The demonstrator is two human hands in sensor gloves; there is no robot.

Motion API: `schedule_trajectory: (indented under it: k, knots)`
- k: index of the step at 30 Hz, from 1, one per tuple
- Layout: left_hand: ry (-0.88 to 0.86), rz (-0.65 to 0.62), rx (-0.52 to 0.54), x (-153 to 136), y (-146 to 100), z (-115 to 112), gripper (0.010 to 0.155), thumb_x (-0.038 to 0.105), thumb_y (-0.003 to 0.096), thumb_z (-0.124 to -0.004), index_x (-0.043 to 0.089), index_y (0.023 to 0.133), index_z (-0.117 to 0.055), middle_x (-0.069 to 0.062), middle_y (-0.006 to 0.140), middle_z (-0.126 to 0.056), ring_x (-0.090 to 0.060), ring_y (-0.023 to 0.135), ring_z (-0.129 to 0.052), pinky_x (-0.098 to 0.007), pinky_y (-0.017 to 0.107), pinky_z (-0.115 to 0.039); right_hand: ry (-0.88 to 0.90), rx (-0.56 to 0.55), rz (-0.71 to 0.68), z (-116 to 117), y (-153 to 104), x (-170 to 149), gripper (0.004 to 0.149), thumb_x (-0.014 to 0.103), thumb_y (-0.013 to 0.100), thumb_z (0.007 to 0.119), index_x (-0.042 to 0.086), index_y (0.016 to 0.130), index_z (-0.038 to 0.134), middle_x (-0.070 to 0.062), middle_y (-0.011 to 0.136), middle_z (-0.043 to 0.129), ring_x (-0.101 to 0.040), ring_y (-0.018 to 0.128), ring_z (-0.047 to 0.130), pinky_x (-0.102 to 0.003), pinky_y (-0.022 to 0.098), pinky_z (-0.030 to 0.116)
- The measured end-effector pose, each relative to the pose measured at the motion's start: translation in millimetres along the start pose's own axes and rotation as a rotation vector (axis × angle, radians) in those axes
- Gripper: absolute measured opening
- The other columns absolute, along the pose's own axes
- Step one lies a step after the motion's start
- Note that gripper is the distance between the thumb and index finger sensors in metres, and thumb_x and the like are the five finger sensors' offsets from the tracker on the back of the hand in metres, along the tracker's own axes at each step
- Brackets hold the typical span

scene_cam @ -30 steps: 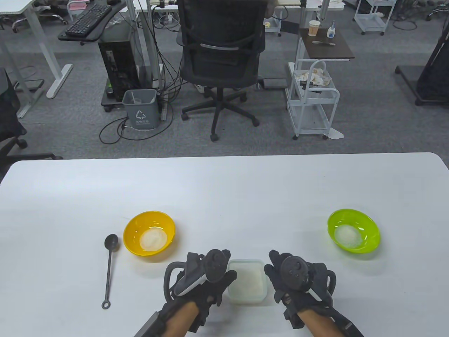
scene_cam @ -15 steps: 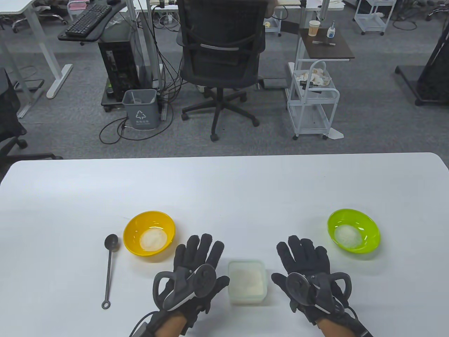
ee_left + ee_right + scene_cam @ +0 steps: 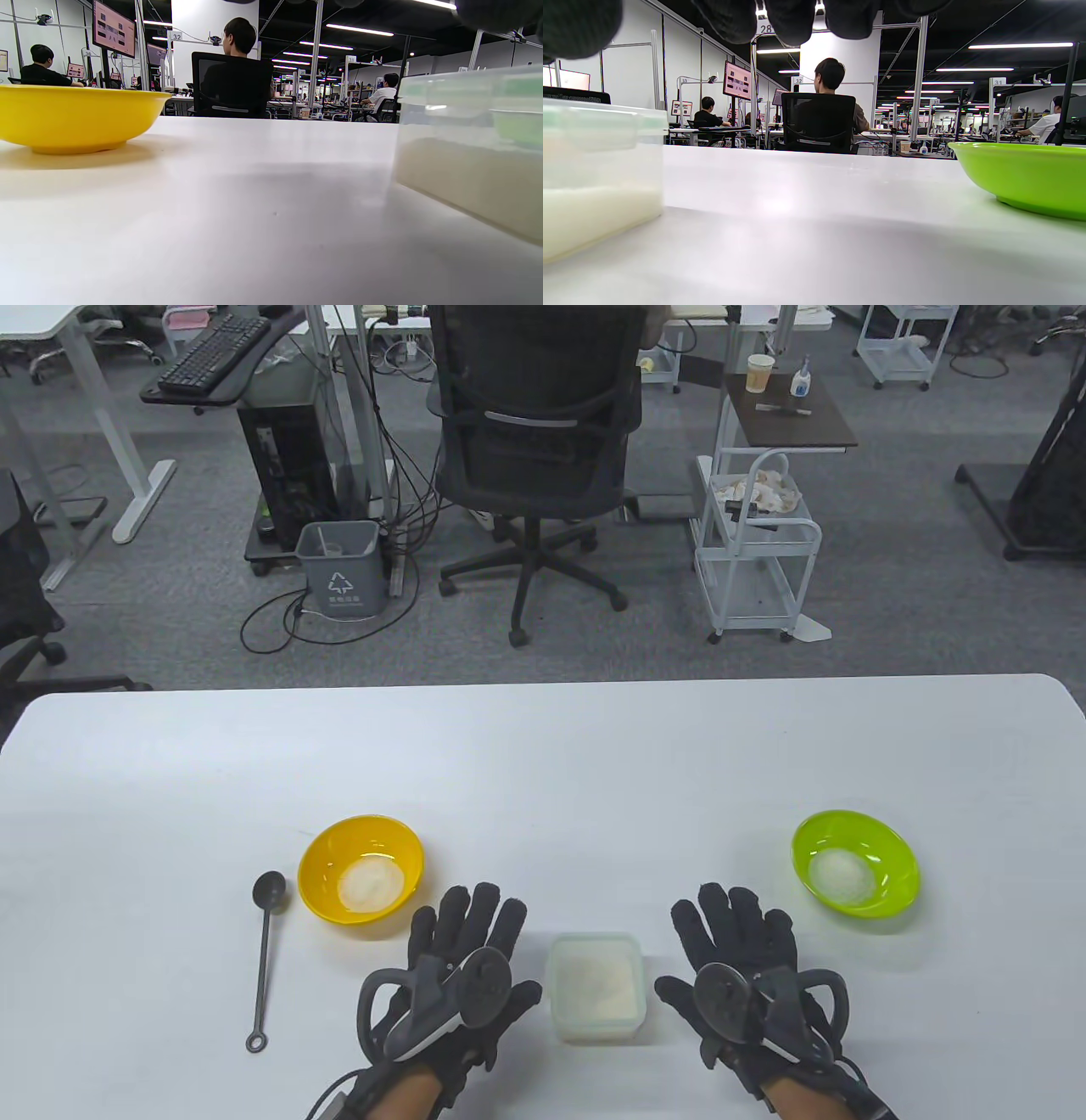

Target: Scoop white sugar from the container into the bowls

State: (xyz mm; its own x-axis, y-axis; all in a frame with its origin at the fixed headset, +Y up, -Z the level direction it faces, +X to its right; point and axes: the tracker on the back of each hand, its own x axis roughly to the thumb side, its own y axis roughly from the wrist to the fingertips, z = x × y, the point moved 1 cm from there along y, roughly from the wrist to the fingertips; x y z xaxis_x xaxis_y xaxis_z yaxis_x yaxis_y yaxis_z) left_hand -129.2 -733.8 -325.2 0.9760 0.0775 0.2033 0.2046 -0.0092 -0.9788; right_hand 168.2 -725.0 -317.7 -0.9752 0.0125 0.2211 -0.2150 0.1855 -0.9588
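Observation:
A clear square container (image 3: 595,987) of white sugar sits at the table's front middle; it shows in the left wrist view (image 3: 471,148) and the right wrist view (image 3: 594,178). A yellow bowl (image 3: 361,872) with sugar is to its left, also in the left wrist view (image 3: 76,116). A green bowl (image 3: 855,875) with sugar is at the right, also in the right wrist view (image 3: 1022,176). A dark spoon (image 3: 265,959) lies left of the yellow bowl. My left hand (image 3: 462,950) rests flat and empty on the table left of the container. My right hand (image 3: 738,942) rests flat and empty to its right.
The white table (image 3: 543,763) reaches back to its far edge. Beyond it stand a black office chair (image 3: 534,432), a grey bin (image 3: 339,568) and a white cart (image 3: 755,551).
A second ago both hands were curled against the container's sides. They let go, spread flat on the table on either side, and the left hand has since drawn slightly back and left.

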Motion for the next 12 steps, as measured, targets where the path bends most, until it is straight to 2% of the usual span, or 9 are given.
schedule_trajectory:
  k: [12]
  knots:
    - [0.016,-0.010,-0.018,4.8,0.8,-1.5,0.087,0.073,0.0372,-0.065,0.048,0.112,-0.029,0.013,0.123,-0.017,-0.029,0.120,-0.026,-0.056,0.084,-0.020,0.025,0.019,0.006,1.5,0.5,-1.3,0.080,0.071,0.043,0.066,0.036,0.110,0.042,-0.008,0.122,0.035,-0.041,0.114,0.041,-0.065,0.079,0.038]
